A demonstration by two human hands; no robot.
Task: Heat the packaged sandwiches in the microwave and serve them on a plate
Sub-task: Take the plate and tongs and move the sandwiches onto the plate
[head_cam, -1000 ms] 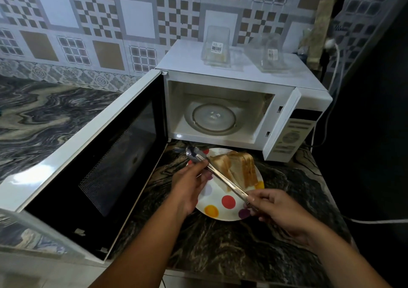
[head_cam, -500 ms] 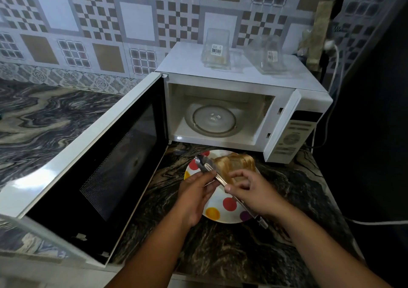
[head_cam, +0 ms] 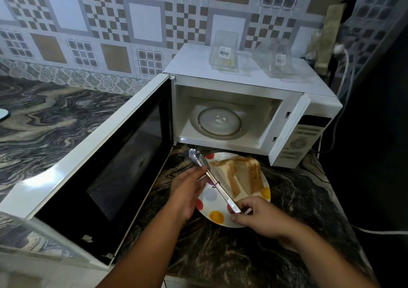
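Two toasted sandwich halves [head_cam: 244,177] lean together on a white plate with coloured dots [head_cam: 213,217], on the counter in front of the white microwave [head_cam: 247,84]. Metal tongs [head_cam: 212,176] lie across the plate's left side, tips toward the oven. My left hand [head_cam: 187,190] grips the tongs near the middle. My right hand [head_cam: 258,217] pinches their handle end at the plate's near edge. The microwave door [head_cam: 106,159] hangs wide open to the left. Its glass turntable [head_cam: 218,122] is bare.
Two clear plastic sandwich packs [head_cam: 224,54] [head_cam: 279,60] stand on top of the microwave. A white cable [head_cam: 344,71] runs down the right side, another [head_cam: 384,231] crosses the counter's right edge. Marble counter [head_cam: 50,115] stretches left, behind the open door.
My right hand slid from the tongs' middle back to their handle end. The left hand stays on the tongs, and the sandwiches have not moved.
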